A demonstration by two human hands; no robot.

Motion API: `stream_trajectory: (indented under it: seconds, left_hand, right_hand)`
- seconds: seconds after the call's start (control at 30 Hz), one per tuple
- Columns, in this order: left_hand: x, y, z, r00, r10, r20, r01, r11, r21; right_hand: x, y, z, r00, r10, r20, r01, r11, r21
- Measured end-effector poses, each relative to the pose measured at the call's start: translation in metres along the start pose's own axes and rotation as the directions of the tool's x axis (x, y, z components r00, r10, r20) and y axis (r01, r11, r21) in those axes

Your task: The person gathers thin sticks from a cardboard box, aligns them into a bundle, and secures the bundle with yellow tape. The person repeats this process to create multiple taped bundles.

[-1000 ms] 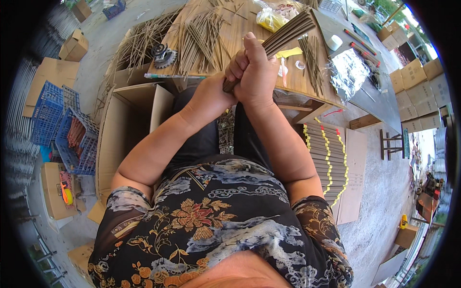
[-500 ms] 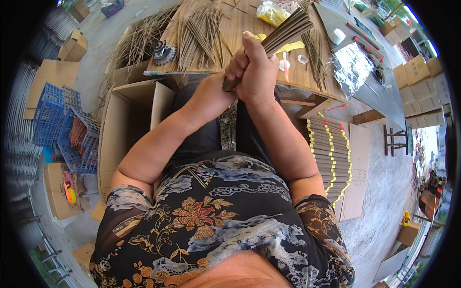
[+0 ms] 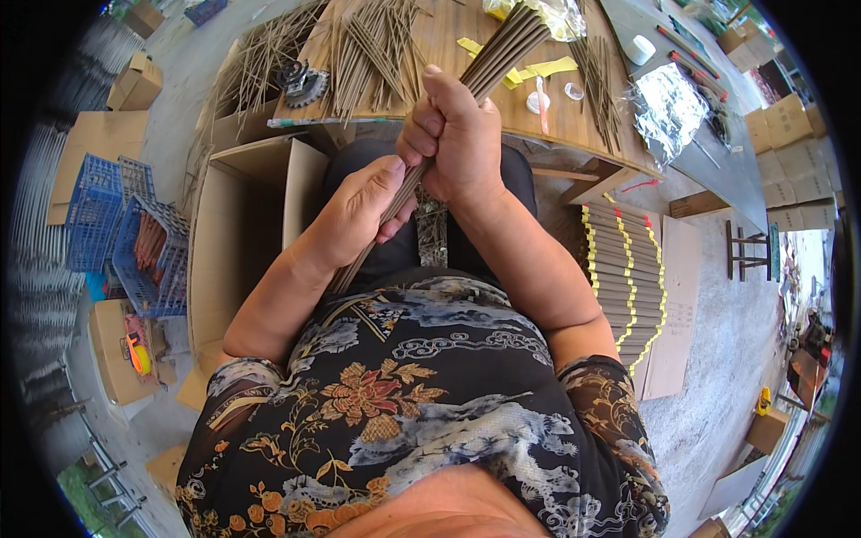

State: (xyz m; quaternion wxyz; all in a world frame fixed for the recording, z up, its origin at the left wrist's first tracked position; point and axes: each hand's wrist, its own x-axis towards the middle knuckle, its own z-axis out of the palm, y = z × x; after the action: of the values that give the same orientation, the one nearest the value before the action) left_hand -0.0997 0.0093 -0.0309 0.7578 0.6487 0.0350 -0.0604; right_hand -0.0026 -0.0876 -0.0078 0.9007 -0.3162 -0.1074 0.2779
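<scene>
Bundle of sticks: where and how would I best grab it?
Probably around the upper part of the bundle, coming from over the table: that long end juts out bare beyond the right hand, while the left hand holds it lower down.

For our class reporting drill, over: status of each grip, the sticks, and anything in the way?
Left grip closed around brown stick bundle; right grip closed farther up it. Far ends point toward table. Nothing visibly blocking.

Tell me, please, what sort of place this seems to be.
Probably a small workshop: loose brown sticks lie on a wooden table, yellow-banded sticks lie in rows nearby, and cardboard cartons are stacked at the right.
</scene>
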Motion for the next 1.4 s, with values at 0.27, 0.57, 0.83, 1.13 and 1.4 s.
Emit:
stream_trajectory:
  seconds: [0.27, 0.57, 0.83, 1.13, 1.4]
  left_hand:
    - [-0.004, -0.021, 0.001, 0.955, 0.236, -0.179, -0.120, 0.861, 0.493]
    - [-0.005, -0.012, 0.000, 0.993, -0.024, -0.115, 0.041, 0.987, 0.153]
    - [-0.006, -0.013, -0.004, 0.995, -0.043, -0.090, 0.048, 0.998, 0.052]
    - [0.000, -0.017, -0.008, 0.990, -0.030, -0.141, 0.054, 0.984, 0.167]
    - [0.011, -0.021, -0.012, 0.981, 0.029, -0.191, -0.002, 0.990, 0.143]
  right_hand:
    - [0.002, 0.009, 0.001, 0.994, 0.084, -0.072, -0.085, 0.996, -0.014]
    - [0.002, 0.009, -0.006, 0.995, 0.070, -0.069, -0.067, 0.997, 0.043]
    - [0.007, 0.010, -0.003, 0.988, 0.087, -0.125, -0.083, 0.996, 0.040]
    - [0.017, 0.019, -0.005, 0.986, 0.087, -0.139, -0.089, 0.996, -0.009]
    - [0.043, 0.009, -0.005, 0.998, -0.056, -0.026, 0.050, 0.981, -0.187]
